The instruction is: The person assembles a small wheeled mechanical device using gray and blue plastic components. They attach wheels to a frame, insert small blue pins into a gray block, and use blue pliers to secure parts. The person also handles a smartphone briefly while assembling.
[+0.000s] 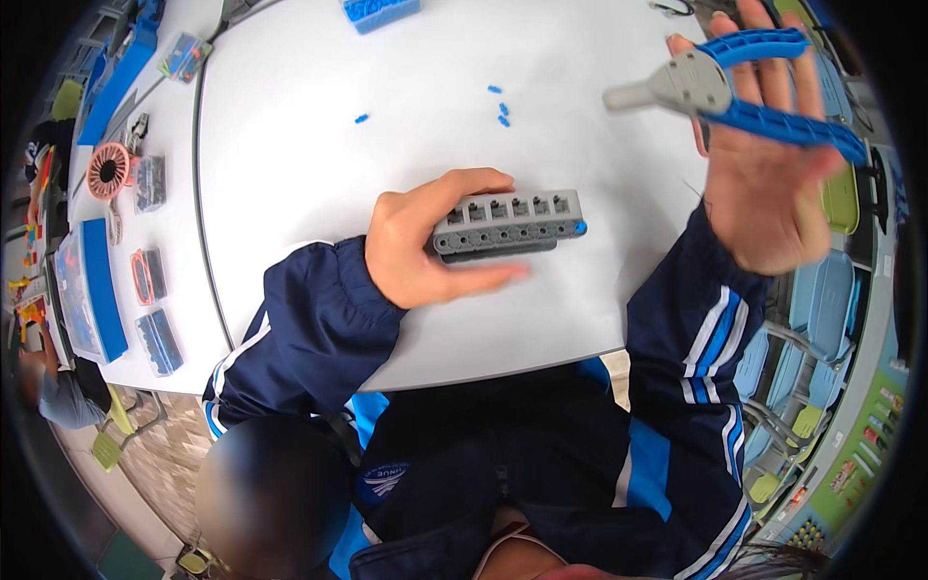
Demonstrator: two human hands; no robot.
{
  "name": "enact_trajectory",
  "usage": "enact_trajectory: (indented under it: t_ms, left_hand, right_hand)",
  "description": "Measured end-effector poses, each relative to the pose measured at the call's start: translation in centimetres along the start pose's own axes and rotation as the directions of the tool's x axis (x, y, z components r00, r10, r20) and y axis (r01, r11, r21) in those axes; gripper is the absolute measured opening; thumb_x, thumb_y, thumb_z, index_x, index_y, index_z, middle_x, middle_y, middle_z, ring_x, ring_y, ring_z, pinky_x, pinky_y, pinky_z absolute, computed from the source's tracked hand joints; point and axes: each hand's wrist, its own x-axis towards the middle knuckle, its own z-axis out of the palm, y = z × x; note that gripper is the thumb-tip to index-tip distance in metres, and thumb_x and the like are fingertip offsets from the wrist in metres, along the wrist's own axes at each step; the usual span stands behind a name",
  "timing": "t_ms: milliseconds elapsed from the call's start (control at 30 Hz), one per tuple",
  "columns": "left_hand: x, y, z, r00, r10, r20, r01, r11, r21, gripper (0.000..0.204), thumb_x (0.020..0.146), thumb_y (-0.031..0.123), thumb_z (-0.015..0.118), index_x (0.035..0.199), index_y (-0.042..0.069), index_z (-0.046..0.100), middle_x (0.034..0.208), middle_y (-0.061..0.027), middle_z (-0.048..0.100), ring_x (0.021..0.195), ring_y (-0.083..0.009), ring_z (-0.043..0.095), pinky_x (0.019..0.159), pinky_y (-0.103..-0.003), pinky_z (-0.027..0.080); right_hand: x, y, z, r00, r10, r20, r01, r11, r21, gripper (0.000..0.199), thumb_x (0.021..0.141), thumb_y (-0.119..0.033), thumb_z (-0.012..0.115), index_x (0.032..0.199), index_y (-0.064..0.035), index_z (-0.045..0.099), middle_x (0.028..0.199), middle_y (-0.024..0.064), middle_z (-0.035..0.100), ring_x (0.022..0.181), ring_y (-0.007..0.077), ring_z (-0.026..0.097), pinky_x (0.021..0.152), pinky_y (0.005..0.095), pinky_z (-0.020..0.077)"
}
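Note:
My left hand (411, 227) is closed around one end of a grey toy building block (517, 220) low over the white table. Square openings run along the block's top, and round holes line its side. A small blue connector peg (580, 228) sits in the hole at the block's right end. Raised at the upper right, my right hand (768, 208) has its palm showing and holds plastic pliers (688, 85) with a grey jaw and blue handles. The handles are spread apart and cross in front of the fingers.
Several loose blue pegs (503, 116) lie on the white table (290, 145) beyond the block. A blue bin (382, 12) stands at the far edge. A second table at left carries a pink fan (109, 171) and clear boxes (159, 341). Blue chairs (822, 304) are at right.

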Motion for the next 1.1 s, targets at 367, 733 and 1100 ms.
enact_trajectory:
  t_ms: [367,733,1100]
  left_hand:
    - [6.6,-4.9,-1.0,0.941,0.109,-0.32,0.109,0.798,0.592,0.013,0.09,0.017,0.068,0.099,0.008,0.073,0.106,-0.0036,0.07,0.086,-0.0216,0.065,0.082,-0.036,0.049]
    - [7.3,-5.9,0.2,0.946,0.005,-0.324,0.082,0.964,0.254,0.012,0.089,0.008,0.071,0.099,0.004,0.073,0.089,-0.0072,0.071,0.082,-0.0173,0.066,0.077,-0.029,0.052]
    - [6.9,-5.7,1.0,0.939,-0.189,-0.288,0.149,0.976,-0.157,0.015,0.091,0.007,0.072,0.103,-0.002,0.073,0.091,-0.0068,0.073,0.085,-0.012,0.067,0.081,-0.025,0.053]
  right_hand:
    - [-1.1,10.6,-2.5,0.944,0.291,-0.155,-0.217,0.902,0.374,0.055,0.101,-0.027,0.057,0.143,-0.0001,0.034,0.141,0.0249,0.047,0.132,0.0398,0.048,0.109,0.0584,0.039]
    - [-1.9,12.4,-1.6,0.897,0.411,-0.163,-0.294,0.83,0.474,0.062,0.098,-0.034,0.06,0.139,0.0045,0.033,0.144,0.0261,0.041,0.136,0.0409,0.041,0.115,0.0571,0.0327]
    - [-2.1,13.0,-1.1,0.89,0.432,-0.148,-0.296,0.793,0.533,0.054,0.098,-0.035,0.06,0.131,0.0041,0.042,0.138,0.0253,0.046,0.135,0.0419,0.041,0.115,0.0603,0.034]
